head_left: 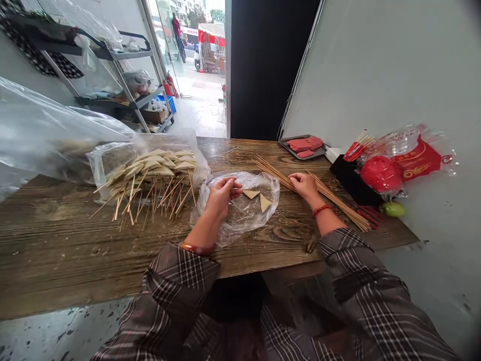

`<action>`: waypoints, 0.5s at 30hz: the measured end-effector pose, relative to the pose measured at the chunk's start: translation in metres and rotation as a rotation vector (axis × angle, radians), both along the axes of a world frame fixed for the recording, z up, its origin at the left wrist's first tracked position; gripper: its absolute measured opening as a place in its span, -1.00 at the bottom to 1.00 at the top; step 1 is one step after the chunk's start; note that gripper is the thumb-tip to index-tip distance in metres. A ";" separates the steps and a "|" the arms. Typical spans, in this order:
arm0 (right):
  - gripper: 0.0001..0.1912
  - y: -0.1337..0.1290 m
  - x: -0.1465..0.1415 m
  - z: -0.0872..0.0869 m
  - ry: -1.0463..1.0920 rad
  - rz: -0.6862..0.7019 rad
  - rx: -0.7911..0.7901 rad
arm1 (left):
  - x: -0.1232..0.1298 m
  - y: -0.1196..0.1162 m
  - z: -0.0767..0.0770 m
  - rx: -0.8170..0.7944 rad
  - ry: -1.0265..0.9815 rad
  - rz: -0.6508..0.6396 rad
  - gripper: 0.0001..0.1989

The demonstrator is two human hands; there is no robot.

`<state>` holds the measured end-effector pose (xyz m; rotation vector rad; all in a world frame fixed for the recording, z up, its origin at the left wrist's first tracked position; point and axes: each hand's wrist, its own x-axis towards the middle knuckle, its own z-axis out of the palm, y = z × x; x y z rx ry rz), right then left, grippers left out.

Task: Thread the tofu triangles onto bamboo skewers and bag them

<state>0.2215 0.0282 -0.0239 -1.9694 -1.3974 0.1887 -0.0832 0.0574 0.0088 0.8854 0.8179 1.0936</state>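
My left hand hovers over a crumpled clear plastic bag, its fingers loosely bent and slightly apart, with nothing visible in them. Just right of its fingertips, two pale tan triangular slices, which look like tofu, lie on the bag. My right hand is at a long bundle of thin wooden skewers, thumb and fingertips pinched together on the sticks. How many it grips is hidden. To the left, a pile of similar triangles on skewers rests on plastic, sticks pointing toward me.
A grey tray of pinkish-red pieces stands at the back right. Beside it are a black box, red-wrapped packages and a green fruit. Clear plastic sheeting hangs at left. A shelf cart stands beyond the wooden table.
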 end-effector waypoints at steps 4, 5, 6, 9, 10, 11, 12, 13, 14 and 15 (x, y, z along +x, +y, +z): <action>-0.70 0.031 -0.016 0.005 -0.098 0.032 -0.024 | 0.001 -0.001 0.001 -0.017 0.005 -0.004 -0.77; -0.70 0.040 -0.020 0.007 -0.118 0.046 -0.031 | 0.001 -0.001 0.001 -0.022 0.006 -0.004 -0.77; -0.69 0.049 -0.024 0.010 -0.135 0.061 -0.038 | 0.001 -0.001 0.001 -0.028 0.007 -0.003 -0.76; -0.69 0.078 -0.034 0.014 -0.178 0.097 -0.067 | 0.001 -0.001 -0.001 -0.048 -0.002 -0.003 -0.71; -0.69 0.088 -0.037 0.015 -0.192 0.104 -0.081 | 0.001 -0.001 -0.001 -0.054 -0.007 -0.004 -0.70; -0.68 0.097 -0.040 0.014 -0.206 0.107 -0.098 | 0.002 -0.001 -0.002 -0.062 -0.010 -0.005 -0.69; -0.68 0.107 -0.042 0.014 -0.221 0.109 -0.117 | 0.002 -0.001 -0.003 -0.069 -0.011 -0.005 -0.69; -0.68 0.115 -0.044 0.013 -0.237 0.109 -0.136 | 0.002 -0.001 -0.004 -0.074 -0.012 -0.005 -0.70; -0.68 0.124 -0.046 0.012 -0.254 0.108 -0.155 | 0.002 -0.001 -0.005 -0.077 -0.013 -0.007 -0.70; -0.68 0.132 -0.047 0.011 -0.271 0.107 -0.173 | 0.002 -0.002 -0.006 -0.079 -0.015 -0.009 -0.70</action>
